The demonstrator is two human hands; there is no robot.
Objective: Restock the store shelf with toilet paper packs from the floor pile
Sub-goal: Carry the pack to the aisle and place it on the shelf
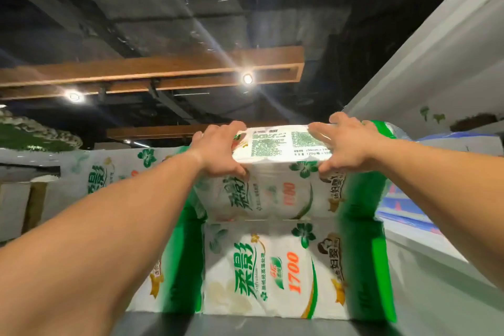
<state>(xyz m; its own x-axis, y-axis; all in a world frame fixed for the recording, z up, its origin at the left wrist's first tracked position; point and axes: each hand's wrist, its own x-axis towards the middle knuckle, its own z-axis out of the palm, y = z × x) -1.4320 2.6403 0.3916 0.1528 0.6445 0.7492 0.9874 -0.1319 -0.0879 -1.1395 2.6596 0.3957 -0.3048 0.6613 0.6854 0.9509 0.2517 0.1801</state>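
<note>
Bare forearms reach up from the lower corners of the head view and meet at a toilet paper pack [281, 144] held high at about 12 o'clock from the stack below. On its left end sits the left hand [218, 148], with the fingers [231, 128] curled over the top edge and the thumb tucked under the lower edge. At the right end the right hand [347, 144] mirrors it, its fingers spread over the top corner and thumb below. Both hands therefore hold the pack, clamped between them by its two short ends. That grip suits a soft, bulky, plastic-wrapped bundle: squeezing from both ends probably keeps it from sagging or sliding while it is lifted overhead.

Directly under the held pack stands a second pack [267, 194], and beneath that a bottom pack [261, 267] rests on the grey shelf [425, 281], so the column is being built upward. The held pack appears to touch or sit just on the one below, though blur hides the seam. More packs with the same green print line up at 9 o'clock [109, 172], and a blue-wrapped pack [436, 172] lies at 3 o'clock.

I judge this the placing step: the pack needs squaring over the column before release, or the tall stack could lean and tip forward.
</note>
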